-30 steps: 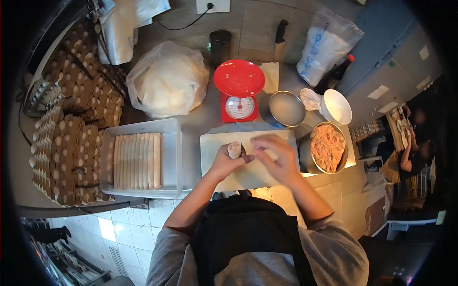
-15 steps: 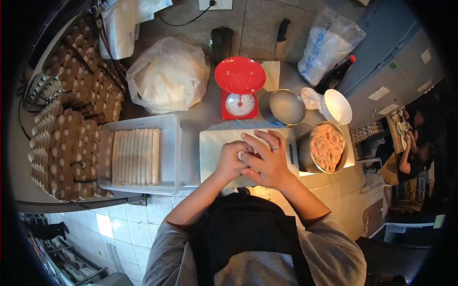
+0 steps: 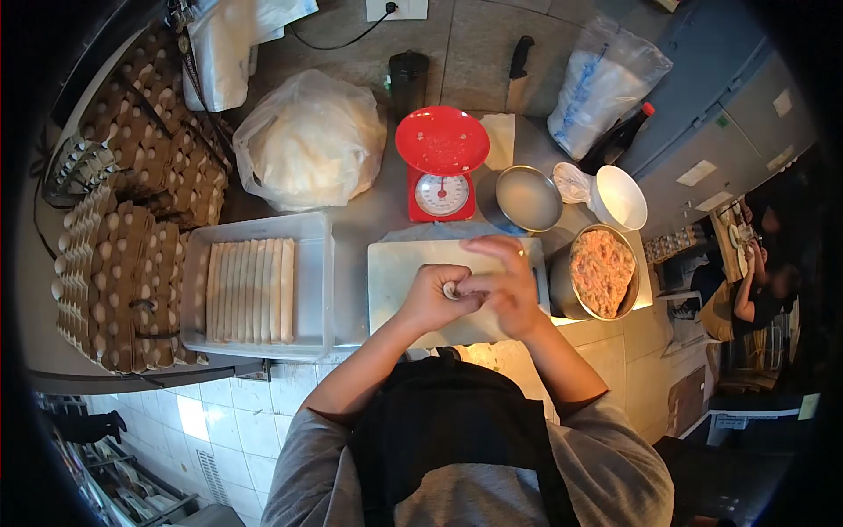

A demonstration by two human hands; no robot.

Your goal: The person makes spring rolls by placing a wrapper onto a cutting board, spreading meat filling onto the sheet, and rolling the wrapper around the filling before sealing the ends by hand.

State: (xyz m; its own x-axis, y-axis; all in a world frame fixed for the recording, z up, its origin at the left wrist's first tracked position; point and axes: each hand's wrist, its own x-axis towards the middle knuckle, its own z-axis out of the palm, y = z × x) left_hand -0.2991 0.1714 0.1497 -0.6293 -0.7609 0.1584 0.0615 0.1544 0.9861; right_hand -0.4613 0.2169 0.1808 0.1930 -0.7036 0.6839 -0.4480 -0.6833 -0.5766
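My left hand (image 3: 434, 300) is closed in a fist over the cutting board (image 3: 395, 255). The whitish end of a small roll (image 3: 450, 289) pokes out at the top of that fist; the rest is hidden. Beside it, my right hand (image 3: 511, 294) is blurred, its fingers stretched apart, a fingertip right at the roll's end. On the left, a clear plastic tub (image 3: 313, 281) contains a row of long pale uncooked rolls (image 3: 250, 290). To the right stands a metal pot (image 3: 566, 299) of orange-pink minced filling (image 3: 603, 274).
A red kitchen scale (image 3: 442, 149) stands behind the board, next to a metal bowl of cloudy liquid (image 3: 529, 198) and a white bowl (image 3: 620, 198). A large bag of pale sheets (image 3: 312, 140) and stacked egg trays (image 3: 114, 281) occupy the left. A knife (image 3: 521, 66) is at the back wall.
My right hand has drawn slightly right, and its fingers have lifted and spread away from my left fist. The left hand stays closed over the board.
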